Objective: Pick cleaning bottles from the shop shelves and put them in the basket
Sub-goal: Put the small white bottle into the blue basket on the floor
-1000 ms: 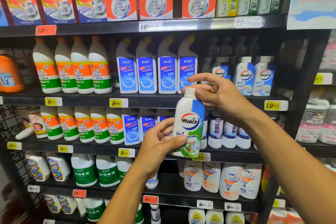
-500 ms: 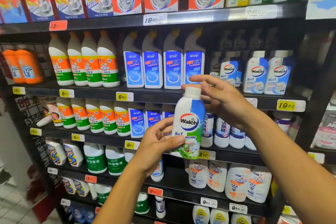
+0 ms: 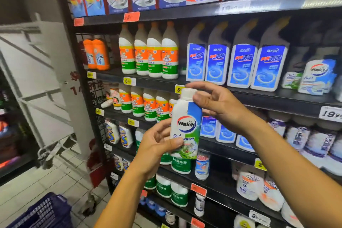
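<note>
The held bottle (image 3: 187,124) was white down its left side and blue down its right, with a white cap, a red-ringed blue logo and green at its foot. On the shelf (image 3: 277,98), which was black, stood white bottles (image 3: 148,55) banded orange over green, blue-labelled bottles (image 3: 238,65) and two orange bottles (image 3: 96,55). The basket (image 3: 42,213) was dark blue. Price tags (image 3: 129,81) were yellow.

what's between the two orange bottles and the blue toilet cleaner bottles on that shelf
In the head view, four white Mr Muscle bottles with orange and green labels stand in a row between the orange bottles and the blue-labelled bottles.
</note>
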### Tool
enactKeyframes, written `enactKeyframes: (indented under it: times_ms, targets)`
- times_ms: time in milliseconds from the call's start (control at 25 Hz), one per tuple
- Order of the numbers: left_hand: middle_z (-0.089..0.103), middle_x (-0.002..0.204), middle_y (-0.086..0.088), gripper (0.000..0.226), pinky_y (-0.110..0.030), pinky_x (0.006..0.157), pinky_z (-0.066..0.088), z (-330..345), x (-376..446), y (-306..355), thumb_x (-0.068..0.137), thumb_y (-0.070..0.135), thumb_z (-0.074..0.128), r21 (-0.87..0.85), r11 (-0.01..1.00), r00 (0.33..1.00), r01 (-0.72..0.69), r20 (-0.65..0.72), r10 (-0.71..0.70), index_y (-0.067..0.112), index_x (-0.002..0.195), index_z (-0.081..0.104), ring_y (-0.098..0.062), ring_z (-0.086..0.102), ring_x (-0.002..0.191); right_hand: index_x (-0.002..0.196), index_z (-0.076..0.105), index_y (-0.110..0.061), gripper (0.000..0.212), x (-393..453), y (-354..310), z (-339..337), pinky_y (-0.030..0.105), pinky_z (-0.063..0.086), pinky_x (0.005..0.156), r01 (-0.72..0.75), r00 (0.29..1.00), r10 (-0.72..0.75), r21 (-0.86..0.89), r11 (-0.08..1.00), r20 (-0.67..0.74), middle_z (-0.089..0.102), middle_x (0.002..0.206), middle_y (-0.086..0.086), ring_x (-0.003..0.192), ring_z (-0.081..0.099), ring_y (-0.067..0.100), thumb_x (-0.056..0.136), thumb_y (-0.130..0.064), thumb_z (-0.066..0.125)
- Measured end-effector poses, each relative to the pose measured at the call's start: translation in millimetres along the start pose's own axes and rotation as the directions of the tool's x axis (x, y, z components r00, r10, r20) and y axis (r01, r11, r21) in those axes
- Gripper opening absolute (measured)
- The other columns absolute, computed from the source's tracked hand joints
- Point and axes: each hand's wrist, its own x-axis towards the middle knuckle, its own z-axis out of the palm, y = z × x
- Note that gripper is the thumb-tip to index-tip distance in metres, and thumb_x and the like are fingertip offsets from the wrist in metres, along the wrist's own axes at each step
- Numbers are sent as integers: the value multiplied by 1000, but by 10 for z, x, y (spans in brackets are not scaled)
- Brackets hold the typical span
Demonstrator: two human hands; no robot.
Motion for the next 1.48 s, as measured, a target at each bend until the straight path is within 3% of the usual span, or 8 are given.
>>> enactKeyframes:
  times_ms: [160,400,560,880,1000,1120,1240,1480]
  targets:
    - [71,117,-18,68,-45,87,59,-1007,-244,99,63,13,83,58,998,990,16,-143,-8,6,126,59,-35,69,104,117,61,-24,49,517,385,897,19,54,78,-31,993,39,-80,996,112,76,103,-12,98,69,2,70,-20,76]
    - [72,113,-15,54,-38,80,60,-2631,-745,231,64,9,84,94,992,947,81,-319,-47,16,115,67,-31,71,100,111,65,-28,47,1304,973,2434,13,53,77,-77,957,98,-89,993,271,75,104,-19,98,69,-2,67,-21,81]
    - [72,116,-11,57,-41,88,58,-3564,-1188,145,69,1,79,126,970,874,208,-469,-126,12,122,60,-28,69,106,111,69,-16,44,1748,1559,3435,17,53,78,-126,905,157,-104,987,394,77,105,-6,95,71,5,71,-9,84]
    - [67,123,-8,42,-27,93,54,-5236,-1960,-338,85,-5,67,27,906,602,422,-755,-259,11,123,58,-20,63,115,112,67,-28,51,2536,2925,5316,17,53,77,-215,720,268,-162,963,640,76,101,-17,95,69,-1,70,-7,87]
    - [69,119,4,31,-22,90,53,-5886,-2052,-547,91,7,65,-9,876,505,482,-815,-286,21,119,63,-11,63,113,111,65,-34,55,2910,3491,5913,15,55,75,-267,620,296,-159,951,727,73,104,-24,99,67,-4,69,-7,88]
    - [66,126,7,29,-34,100,50,-6554,-2023,-781,96,23,60,-68,824,420,562,-835,-355,29,124,62,-13,60,120,108,63,-38,58,3333,4079,6502,14,55,78,-284,546,323,-191,939,773,71,104,-26,101,66,-5,68,-7,89]
    - [63,127,9,24,-23,88,53,-7091,-1992,-989,95,33,58,-181,818,336,547,-847,-412,38,119,64,-10,59,119,112,61,-35,59,3683,4625,6995,25,55,91,-300,515,353,-222,928,781,70,111,-18,109,65,6,67,-8,89]
    - [68,122,1,24,-32,91,54,-8045,-2349,-1414,96,28,59,-429,783,87,450,-852,-516,24,119,65,-16,66,113,92,55,-51,57,4001,5702,8002,0,45,72,-244,467,432,-357,902,771,62,94,-40,95,57,-22,68,-13,90]
